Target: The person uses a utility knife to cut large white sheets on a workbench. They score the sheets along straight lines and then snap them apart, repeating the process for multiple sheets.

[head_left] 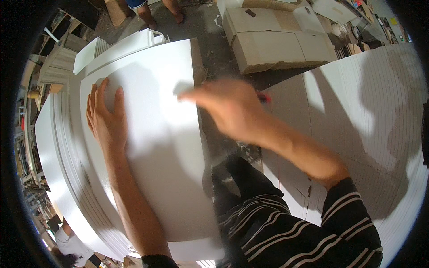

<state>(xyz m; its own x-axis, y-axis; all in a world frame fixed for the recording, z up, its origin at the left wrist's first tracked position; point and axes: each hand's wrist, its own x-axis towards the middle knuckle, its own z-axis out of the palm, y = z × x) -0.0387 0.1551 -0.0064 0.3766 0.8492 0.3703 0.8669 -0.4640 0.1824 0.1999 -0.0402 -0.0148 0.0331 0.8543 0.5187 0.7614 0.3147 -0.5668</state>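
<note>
A smooth white panel (156, 178) lies flat in front of me on a stack. My left hand (106, 116) rests on its left part, fingers stretched out and thumb apart, holding nothing. Blurred by motion, my right hand (232, 107) is over the panel's right edge. Its fingers look curled, with a finger or thumb reaching onto the white surface. A small red thing (264, 97) shows just behind this hand; it may be the end of something held, but its kind is hidden.
More white panels (62, 165) are stacked on the left. White boards with thin lines (357, 134) spread out at right. An open cardboard box (272, 44) stands at the far side. Another person's legs (147, 15) show at the top, and a person in white (71, 243) is at lower left.
</note>
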